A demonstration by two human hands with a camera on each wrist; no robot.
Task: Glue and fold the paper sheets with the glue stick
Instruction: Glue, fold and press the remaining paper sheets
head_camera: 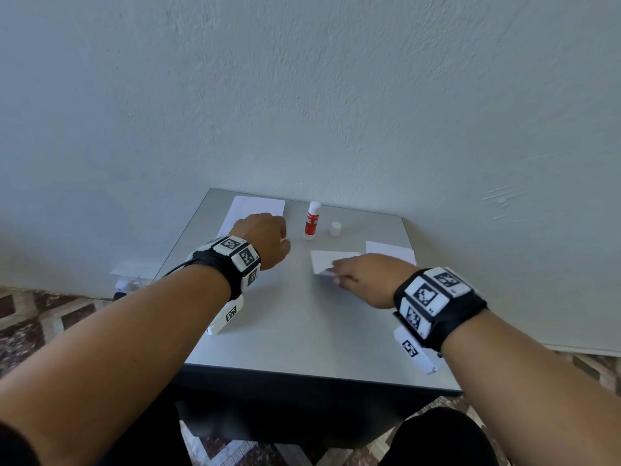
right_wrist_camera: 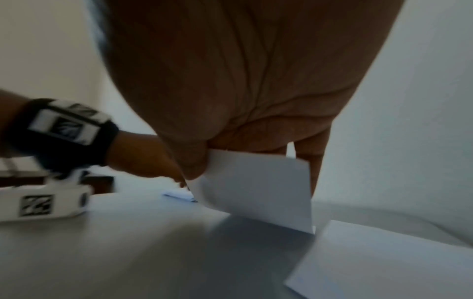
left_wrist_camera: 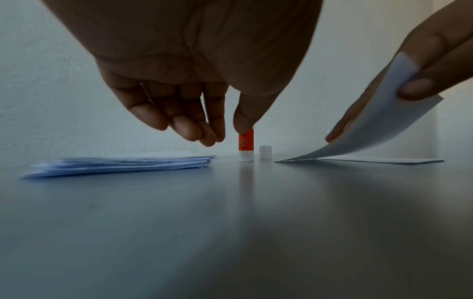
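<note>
Pinching folded sheet [head_camera: 327, 262] in right hand [head_camera: 366, 275] grip, one edge on bench [head_camera: 302, 324]; left hand [head_camera: 263, 238] loosely curled, empty, near uncapped upright glue stick [head_camera: 312, 220]; risk judged: careless reach topples stick; cap [head_camera: 335, 228] off, glue dries.

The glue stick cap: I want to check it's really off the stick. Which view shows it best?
The left wrist view: the cap stands alone on the table, just right of the glue stick, apart from it. The head view shows it too, smaller. The right wrist view does not show it.
</note>
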